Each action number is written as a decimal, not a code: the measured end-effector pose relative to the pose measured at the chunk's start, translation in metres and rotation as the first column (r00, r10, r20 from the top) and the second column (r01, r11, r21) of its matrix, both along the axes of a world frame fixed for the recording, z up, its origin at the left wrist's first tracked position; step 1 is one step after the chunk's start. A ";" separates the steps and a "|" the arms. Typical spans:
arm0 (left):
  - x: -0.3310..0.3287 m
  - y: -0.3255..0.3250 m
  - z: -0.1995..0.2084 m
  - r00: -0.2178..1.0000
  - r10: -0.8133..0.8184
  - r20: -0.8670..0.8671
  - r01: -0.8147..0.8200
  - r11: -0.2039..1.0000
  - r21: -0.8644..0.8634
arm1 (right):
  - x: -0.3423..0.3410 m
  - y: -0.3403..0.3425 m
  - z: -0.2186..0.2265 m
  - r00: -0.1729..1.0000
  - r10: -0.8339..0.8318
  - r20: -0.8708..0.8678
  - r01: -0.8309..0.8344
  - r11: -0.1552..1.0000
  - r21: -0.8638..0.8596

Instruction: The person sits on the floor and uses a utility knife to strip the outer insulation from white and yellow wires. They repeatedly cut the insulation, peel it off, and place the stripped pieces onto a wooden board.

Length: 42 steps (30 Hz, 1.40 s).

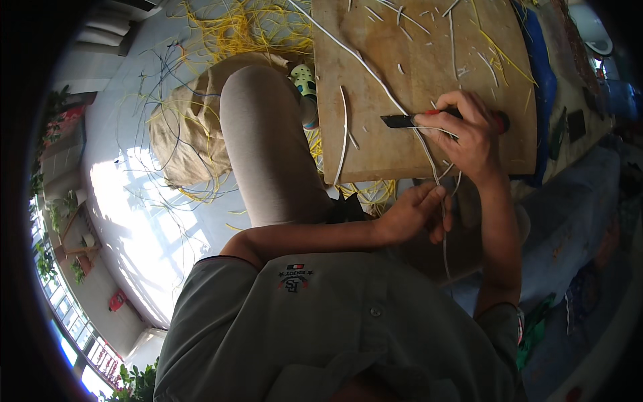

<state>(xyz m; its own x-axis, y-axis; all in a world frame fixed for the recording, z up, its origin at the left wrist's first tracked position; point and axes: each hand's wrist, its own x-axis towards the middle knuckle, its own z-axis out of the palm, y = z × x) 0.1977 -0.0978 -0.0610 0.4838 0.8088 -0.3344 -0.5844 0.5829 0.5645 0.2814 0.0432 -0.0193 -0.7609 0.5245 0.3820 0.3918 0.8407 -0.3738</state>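
A long white cable (360, 56) runs down across the wooden board (385, 157) and past its near edge. My left hand (418, 211) pinches the cable between thumb and fingers just off that edge, with its tail hanging below. Over the board, my right hand (465, 134) is closed around a black-and-red utility knife (398, 121). Its dark blade points left and lies across the cable; whether it cuts in cannot be told. A thin white strand curves beside my right fingers. Several white strips, one a longer piece (343, 134), lie loose on the board.
A heap of yellow wires (234, 30) lies on the floor at the far left. Brown sacking (191, 127) with blue and yellow wires sits beside my leg. Blue material (539, 74) lines the board's right side. A green clog (303, 79) shows by its left edge.
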 end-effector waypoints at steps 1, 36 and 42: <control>0.000 0.000 0.000 1.000 0.011 0.013 -0.011 1.000 -0.011 | -0.003 0.001 0.000 1.000 0.002 -0.006 -0.002 1.000 0.000; 0.002 0.006 -0.002 0.999 0.018 -0.038 -0.020 0.997 -0.070 | 0.008 0.003 0.005 1.000 -0.013 0.020 0.014 0.997 -0.072; 0.001 0.007 0.000 0.999 0.017 -0.027 -0.020 0.995 -0.099 | 0.012 0.001 0.010 0.998 -0.017 0.053 0.022 0.995 -0.093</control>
